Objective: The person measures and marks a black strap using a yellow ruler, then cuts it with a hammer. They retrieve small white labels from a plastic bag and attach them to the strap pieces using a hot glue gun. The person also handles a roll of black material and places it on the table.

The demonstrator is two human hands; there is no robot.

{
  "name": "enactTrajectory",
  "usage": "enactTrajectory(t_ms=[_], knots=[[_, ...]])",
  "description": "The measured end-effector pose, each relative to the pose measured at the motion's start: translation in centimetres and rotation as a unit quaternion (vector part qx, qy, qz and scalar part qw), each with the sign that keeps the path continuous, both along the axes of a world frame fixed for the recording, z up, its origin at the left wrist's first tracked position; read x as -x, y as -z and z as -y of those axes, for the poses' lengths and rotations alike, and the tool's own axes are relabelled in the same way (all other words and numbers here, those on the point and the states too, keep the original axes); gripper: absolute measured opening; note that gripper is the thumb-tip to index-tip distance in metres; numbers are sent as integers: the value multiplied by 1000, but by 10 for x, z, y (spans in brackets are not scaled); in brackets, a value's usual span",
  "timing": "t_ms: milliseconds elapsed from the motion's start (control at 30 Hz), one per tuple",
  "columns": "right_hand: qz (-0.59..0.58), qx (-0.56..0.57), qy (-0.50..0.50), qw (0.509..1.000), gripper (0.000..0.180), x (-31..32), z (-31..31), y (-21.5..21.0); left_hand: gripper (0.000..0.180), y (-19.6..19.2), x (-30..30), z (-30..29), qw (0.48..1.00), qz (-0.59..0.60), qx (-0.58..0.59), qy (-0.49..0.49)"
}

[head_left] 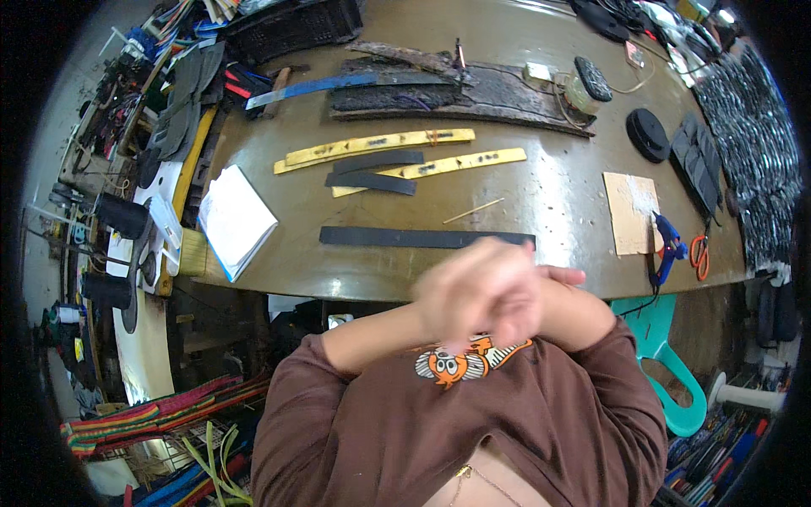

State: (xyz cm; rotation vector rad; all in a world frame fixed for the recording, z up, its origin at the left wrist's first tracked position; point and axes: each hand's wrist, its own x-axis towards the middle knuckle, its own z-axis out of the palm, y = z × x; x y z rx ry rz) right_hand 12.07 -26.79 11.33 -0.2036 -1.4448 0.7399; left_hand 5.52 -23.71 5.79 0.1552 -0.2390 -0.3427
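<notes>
My two hands meet in front of my chest, over the near table edge, overlapping and smeared by motion. My left hand [452, 296] comes in from the left, and my right hand [517, 302] from the right. Which fingers belong to which hand is hard to tell, and nothing held shows between them. Just beyond them lies a long black strip [405, 237], its right part partly behind the hands. Farther off, a thin wooden stick [473, 210] rests on the table. Two short black strips [372, 181] lie across yellow marked slats [465, 161].
The brown table [279, 169] holds a white paper pad [236, 220] at left. At right are cardboard [629, 215], a blue glue gun [667, 249], orange-handled scissors [699, 257] and a black roll [647, 135]. A dark worn board [524, 93] lies at the back; a teal chair [676, 380] stands near right.
</notes>
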Motion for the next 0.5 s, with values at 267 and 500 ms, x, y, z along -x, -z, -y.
enactTrajectory(t_ms=[267,500], knots=[[550,314,517,576,26,-80,81,82,29,23,60,-128,264,84,-917,-288],[481,390,494,611,35,-64,77,101,28,52,72,-140,292,18,-912,-287]])
